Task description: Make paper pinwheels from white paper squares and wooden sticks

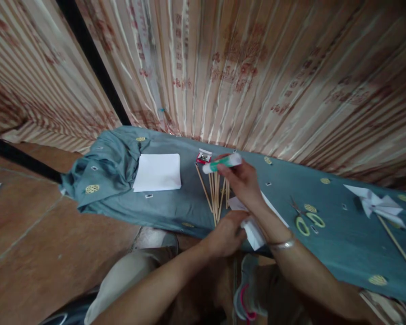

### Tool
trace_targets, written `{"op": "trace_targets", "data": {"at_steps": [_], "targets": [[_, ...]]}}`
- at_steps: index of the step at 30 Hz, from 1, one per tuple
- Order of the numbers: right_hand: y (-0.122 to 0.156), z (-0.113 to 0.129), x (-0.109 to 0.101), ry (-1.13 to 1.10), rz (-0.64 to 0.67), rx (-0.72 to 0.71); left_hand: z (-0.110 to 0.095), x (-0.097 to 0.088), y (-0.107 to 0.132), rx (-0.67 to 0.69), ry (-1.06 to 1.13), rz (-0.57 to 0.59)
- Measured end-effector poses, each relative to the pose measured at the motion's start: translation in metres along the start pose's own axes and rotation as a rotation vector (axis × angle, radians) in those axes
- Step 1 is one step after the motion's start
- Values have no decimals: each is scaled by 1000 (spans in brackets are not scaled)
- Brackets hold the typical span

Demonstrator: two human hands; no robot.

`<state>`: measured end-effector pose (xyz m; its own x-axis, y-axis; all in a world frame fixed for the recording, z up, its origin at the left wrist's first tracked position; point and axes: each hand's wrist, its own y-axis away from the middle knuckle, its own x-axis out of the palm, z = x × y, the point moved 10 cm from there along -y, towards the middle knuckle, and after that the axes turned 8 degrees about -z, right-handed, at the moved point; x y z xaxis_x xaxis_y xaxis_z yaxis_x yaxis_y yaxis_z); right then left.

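Note:
My right hand is closed round a green and white glue stick, held level above a bundle of thin wooden sticks on the blue-green cloth. My left hand is closed on a folded piece of white paper at the near edge of the cloth, just below the right wrist, which wears a metal bangle.
A stack of white paper lies to the left. A small red and white object sits behind the sticks. Green-handled scissors lie to the right, and a white paper pinwheel on a stick at far right. Striped curtain hangs behind.

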<state>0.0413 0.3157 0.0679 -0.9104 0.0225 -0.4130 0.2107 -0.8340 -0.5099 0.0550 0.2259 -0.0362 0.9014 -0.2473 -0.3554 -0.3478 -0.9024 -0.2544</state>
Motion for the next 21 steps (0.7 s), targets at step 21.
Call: {"op": "trace_targets", "data": {"at_steps": [21], "targets": [[129,-114,-97,-659,-272,764,26,23,-30,-563,696,-136]]}}
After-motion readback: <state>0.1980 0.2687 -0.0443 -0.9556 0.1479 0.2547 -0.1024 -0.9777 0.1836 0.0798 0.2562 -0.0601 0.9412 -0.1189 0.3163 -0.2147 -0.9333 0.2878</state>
